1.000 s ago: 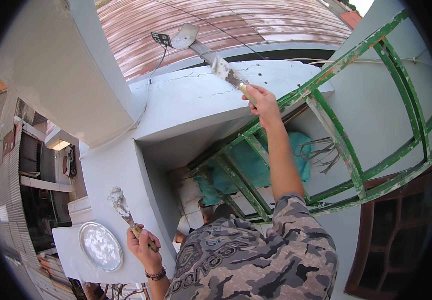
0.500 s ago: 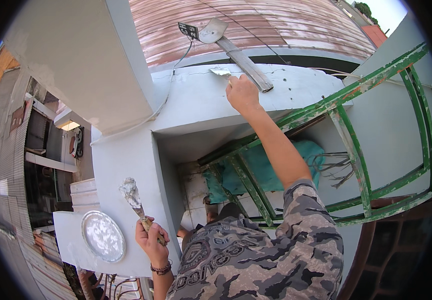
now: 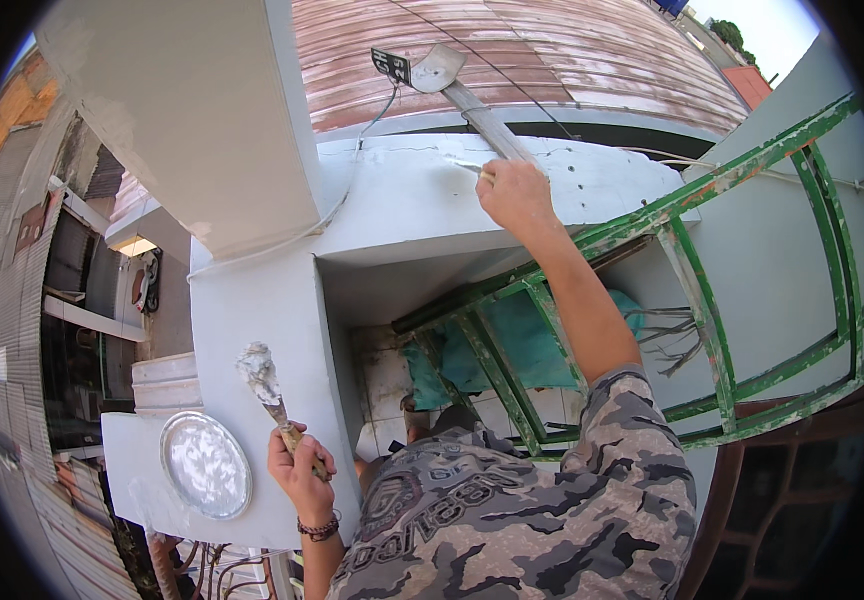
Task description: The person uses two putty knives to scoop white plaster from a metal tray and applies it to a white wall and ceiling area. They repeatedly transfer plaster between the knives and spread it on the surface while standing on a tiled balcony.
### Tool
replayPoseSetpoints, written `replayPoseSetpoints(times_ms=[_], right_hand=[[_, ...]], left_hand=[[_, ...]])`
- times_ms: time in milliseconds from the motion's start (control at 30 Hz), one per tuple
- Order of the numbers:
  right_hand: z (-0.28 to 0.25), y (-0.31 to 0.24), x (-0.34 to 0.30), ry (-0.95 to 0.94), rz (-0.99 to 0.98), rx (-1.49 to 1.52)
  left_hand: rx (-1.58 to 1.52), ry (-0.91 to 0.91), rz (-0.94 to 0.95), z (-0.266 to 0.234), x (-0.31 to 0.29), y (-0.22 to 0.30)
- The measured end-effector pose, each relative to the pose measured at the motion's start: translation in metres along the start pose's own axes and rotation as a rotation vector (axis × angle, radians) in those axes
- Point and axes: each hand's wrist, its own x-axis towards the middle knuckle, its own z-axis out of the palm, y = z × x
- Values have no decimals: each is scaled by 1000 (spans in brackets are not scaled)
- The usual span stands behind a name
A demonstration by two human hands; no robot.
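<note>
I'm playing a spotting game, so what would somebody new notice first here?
Probably the big, worn green ladder slanting across the right side. Next, perhaps, the two hands: at lower left, the left hand holds up a putty knife topped with white paste, while nearer the top, the right hand holds another scraper over the white ledge.

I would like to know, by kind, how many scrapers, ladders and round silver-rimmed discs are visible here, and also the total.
Scrapers: 2
Green ladder: 1
Round silver-rimmed disc: 1
Total: 4
</note>
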Motion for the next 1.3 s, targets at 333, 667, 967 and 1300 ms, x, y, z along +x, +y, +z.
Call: replayPoseSetpoints(times_ms=[333, 667, 967, 1300], right_hand=[[19, -3, 58, -245, -32, -109], [17, 22, 82, -139, 100, -81], [85, 18, 9, 11, -12, -24], [3, 32, 114, 8, 218, -78]], left_hand=[[-13, 6, -47, -2, -6, 1], [-2, -6, -37, -5, -7, 4], [13, -29, -53, -8, -7, 1], [28, -46, -58, -2, -6, 5]])
